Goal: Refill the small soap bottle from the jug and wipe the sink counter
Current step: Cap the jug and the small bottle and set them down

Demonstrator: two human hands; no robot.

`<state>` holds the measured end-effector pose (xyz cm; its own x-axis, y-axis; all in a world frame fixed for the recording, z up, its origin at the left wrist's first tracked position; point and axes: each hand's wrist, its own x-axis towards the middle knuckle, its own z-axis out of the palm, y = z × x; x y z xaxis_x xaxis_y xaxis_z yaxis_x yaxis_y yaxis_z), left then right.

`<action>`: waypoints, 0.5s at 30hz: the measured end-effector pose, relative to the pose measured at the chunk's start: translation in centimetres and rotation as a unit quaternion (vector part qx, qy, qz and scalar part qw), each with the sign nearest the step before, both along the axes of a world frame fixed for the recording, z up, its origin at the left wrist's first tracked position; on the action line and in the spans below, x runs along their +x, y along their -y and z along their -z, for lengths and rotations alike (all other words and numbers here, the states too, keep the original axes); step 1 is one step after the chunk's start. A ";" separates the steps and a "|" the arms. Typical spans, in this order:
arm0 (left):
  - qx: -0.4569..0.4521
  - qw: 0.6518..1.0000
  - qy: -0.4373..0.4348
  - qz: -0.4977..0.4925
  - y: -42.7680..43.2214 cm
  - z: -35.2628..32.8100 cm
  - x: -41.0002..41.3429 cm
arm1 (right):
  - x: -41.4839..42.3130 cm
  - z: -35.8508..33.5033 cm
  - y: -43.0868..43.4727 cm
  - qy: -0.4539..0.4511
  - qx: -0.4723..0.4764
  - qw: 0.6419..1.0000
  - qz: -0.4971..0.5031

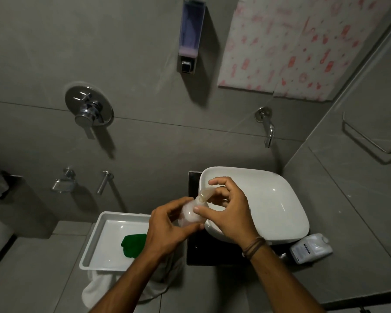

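Soap bottle at basin edge | left hand grips body | right hand pinches pump

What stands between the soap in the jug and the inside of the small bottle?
The cap on the small bottle, under the right hand; the left hand holds the body. The jug lies apart by the basin.

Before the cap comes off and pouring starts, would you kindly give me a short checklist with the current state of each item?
1. Small soap bottle held firmly in the left hand: ok.
2. Right hand grip on the pump cap: ok.
3. Cap already unscrewed: cannot tell.
4. Jug within reach, lying on the counter right of the white basin: ok.
5. Jug cap open: cannot tell.
6. Green cloth ready in the white tray: ok.
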<state>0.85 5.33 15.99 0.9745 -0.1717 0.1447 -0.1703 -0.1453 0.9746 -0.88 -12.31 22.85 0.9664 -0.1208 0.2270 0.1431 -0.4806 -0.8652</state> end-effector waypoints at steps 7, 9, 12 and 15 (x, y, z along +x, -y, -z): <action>0.003 1.000 0.009 0.006 0.4 0.0 0.2 | 0.1 0.2 1.1 -0.015 -0.018 0.999 -0.040; 0.007 1.000 0.014 0.008 0.5 -0.1 0.1 | 0.1 0.0 1.0 0.002 -0.061 0.998 -0.017; 0.003 1.000 0.013 0.009 0.9 0.0 0.1 | 0.2 -0.2 1.5 -0.017 -0.067 0.995 -0.068; 0.005 1.000 0.016 0.012 1.0 -0.1 0.0 | 0.3 -0.2 1.9 0.003 -0.068 0.996 -0.051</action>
<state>0.87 4.29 16.11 0.9650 -0.1968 0.1732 -0.2044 -0.1512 0.9671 -0.54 -14.20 23.04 0.9708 0.0099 0.2397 0.2014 -0.5763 -0.7921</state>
